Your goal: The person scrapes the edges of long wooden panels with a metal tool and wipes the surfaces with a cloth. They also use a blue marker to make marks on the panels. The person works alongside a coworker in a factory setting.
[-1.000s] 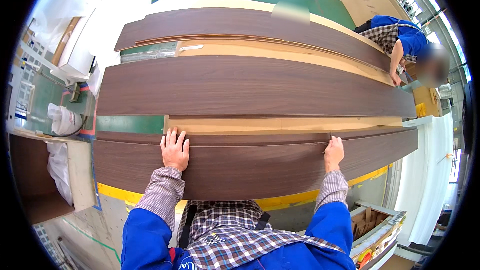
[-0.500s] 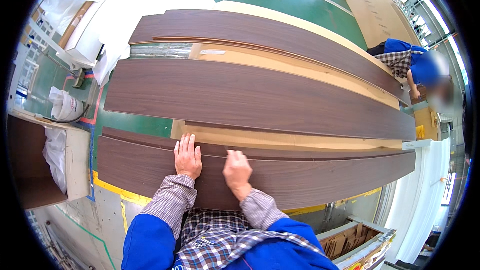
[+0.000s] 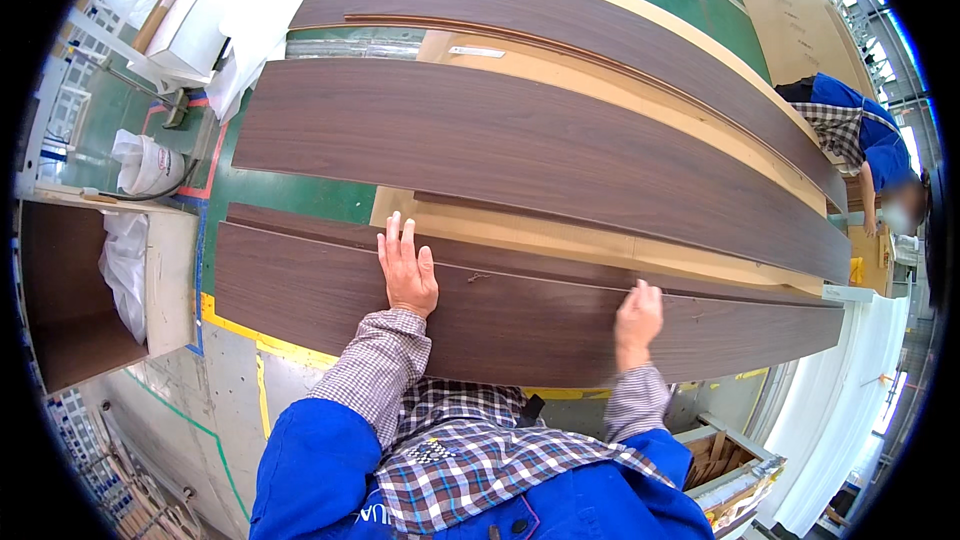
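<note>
A long dark brown wood-grain panel (image 3: pixel 520 330) lies right in front of me, with another dark panel (image 3: pixel 290 220) partly under its far edge. My left hand (image 3: pixel 408 275) rests flat on the near panel by that far edge, fingers stretched and apart. Farther right, my right hand (image 3: pixel 638 325) is closed in a pinch at the same edge; whatever is between its fingers is too small or hidden to name. Between the hands, a small dark curl (image 3: pixel 478 277), like a shaving, sits on the panel's edge.
Beyond lie a middle brown panel (image 3: pixel 500 150) and a far brown panel (image 3: pixel 590 35), with cardboard (image 3: pixel 560 236) under them. A co-worker (image 3: pixel 865 135) bends at the far right. At left stand a white bucket (image 3: pixel 150 165) and an open cabinet (image 3: pixel 170 280). A wooden box (image 3: pixel 715 460) stands near my right.
My right hand has slid right along the panel's far edge, away from the left hand. The dark curl now shows on the edge between them. The whole view has shifted.
</note>
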A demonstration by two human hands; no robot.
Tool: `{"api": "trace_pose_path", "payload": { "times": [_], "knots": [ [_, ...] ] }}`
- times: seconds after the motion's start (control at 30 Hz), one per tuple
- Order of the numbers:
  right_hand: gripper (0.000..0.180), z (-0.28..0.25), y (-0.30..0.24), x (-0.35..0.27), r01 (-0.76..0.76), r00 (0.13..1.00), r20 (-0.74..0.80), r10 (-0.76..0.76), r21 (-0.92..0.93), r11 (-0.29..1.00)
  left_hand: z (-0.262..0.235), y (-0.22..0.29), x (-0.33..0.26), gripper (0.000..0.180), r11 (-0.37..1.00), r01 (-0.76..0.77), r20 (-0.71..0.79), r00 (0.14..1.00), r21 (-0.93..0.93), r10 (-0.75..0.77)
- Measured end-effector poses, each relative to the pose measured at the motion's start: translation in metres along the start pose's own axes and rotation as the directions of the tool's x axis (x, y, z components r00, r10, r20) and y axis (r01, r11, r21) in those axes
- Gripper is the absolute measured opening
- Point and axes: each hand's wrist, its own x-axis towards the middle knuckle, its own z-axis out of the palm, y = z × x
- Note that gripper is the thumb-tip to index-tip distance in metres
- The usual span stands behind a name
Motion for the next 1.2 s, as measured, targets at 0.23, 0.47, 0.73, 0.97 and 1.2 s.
{"api": "trace_pose_path", "payload": {
  "times": [0.23,0.47,0.73,0.97,1.2],
  "knots": [
    [0.017,0.036,-0.227,-0.036,0.304,0.932,0.013,-0.362,0.514,0.802,0.001,-0.004,-0.001,0.046,0.994,-0.019,-0.060,0.998,-0.106,0.013],
    [0.015,0.031,-0.212,-0.043,0.199,0.966,0.032,-0.256,0.538,0.819,0.000,0.000,-0.005,0.046,0.982,-0.012,-0.126,0.992,-0.189,-0.012],
    [0.014,0.005,0.026,-0.010,-0.121,0.976,-0.164,0.144,0.144,0.982,-0.004,0.004,-0.010,0.046,0.988,0.014,-0.087,0.996,-0.151,-0.027],
    [0.011,-0.009,-0.008,0.003,0.040,0.991,-0.128,-0.025,0.112,0.993,0.007,0.001,-0.008,0.045,0.993,-0.034,-0.078,0.997,-0.114,0.025],
    [0.004,0.013,-0.151,-0.038,0.256,0.966,-0.104,-0.238,0.529,0.809,0.008,-0.005,-0.007,0.041,0.998,-0.045,-0.069,0.997,-0.032,0.043]
  ]
}}
